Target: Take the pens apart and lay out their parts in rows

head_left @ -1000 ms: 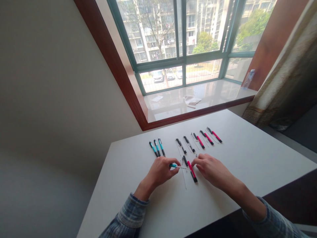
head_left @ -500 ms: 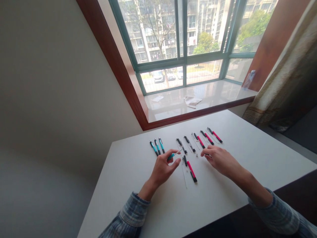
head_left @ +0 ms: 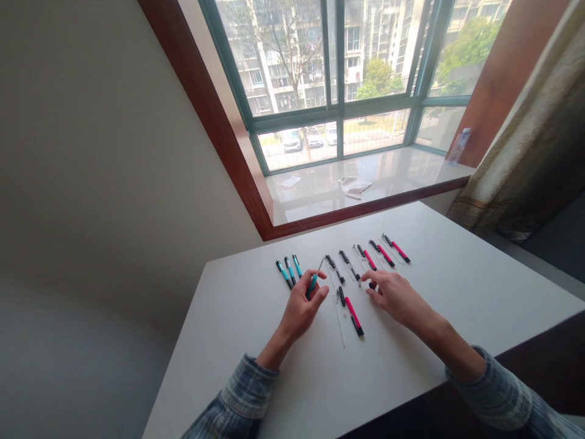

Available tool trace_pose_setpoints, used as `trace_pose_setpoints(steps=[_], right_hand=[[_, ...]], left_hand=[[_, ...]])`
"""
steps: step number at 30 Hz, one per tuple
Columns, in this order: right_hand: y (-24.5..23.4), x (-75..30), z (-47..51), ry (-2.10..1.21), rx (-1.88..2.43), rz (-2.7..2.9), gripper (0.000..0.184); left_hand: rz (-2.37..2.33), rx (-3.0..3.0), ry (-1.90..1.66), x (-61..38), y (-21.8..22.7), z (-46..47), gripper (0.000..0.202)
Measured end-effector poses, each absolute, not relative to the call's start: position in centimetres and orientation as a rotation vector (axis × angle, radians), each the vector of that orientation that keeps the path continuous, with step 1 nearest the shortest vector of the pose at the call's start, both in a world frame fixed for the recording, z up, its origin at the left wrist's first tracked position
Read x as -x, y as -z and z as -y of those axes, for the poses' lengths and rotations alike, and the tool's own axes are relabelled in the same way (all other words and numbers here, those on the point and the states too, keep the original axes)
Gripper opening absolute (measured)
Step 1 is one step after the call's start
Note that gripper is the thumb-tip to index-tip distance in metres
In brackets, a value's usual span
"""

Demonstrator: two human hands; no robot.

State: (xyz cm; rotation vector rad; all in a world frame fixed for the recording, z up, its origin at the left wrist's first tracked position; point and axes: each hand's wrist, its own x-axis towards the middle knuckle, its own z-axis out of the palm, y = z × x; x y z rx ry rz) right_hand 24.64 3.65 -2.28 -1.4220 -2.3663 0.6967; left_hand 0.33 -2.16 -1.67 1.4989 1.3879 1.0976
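My left hand [head_left: 299, 305] is closed around a teal pen barrel [head_left: 313, 284], and a thin refill [head_left: 321, 266] sticks up out of it. My right hand [head_left: 393, 296] hovers low over the table with its fingers curled around a small black pen part [head_left: 372, 285], mostly hidden. A tiny silvery piece [head_left: 359, 283] lies by its index fingertip. Between the hands are a black grip section [head_left: 341, 296], a red pen barrel [head_left: 353, 314] and a thin refill [head_left: 339, 323]. Three teal pens [head_left: 289, 270] lie side by side just beyond my left hand.
Along the far side of the white table [head_left: 237, 317] lie several sets of pen parts, with black pieces [head_left: 344, 257], red barrels [head_left: 401, 252] and thin refills. Behind the table, the windowsill [head_left: 311, 204] holds a crumpled cloth [head_left: 355, 186] and a clear bottle [head_left: 459, 146].
The teal barrel in my left hand has tipped so its refill points upward instead of to the right. My right hand has moved left, reaching the tiny silvery piece.
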Motion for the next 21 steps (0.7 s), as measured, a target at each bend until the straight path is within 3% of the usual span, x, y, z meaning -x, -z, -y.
trace_pose_setpoints(steps=[21], right_hand=[[3.3, -24.7, -2.0, -0.73, 1.575, 2.205, 0.013]], left_hand=[[-1.393, -1.539, -1.055, -0.2, 1.7, 2.2, 0.025]])
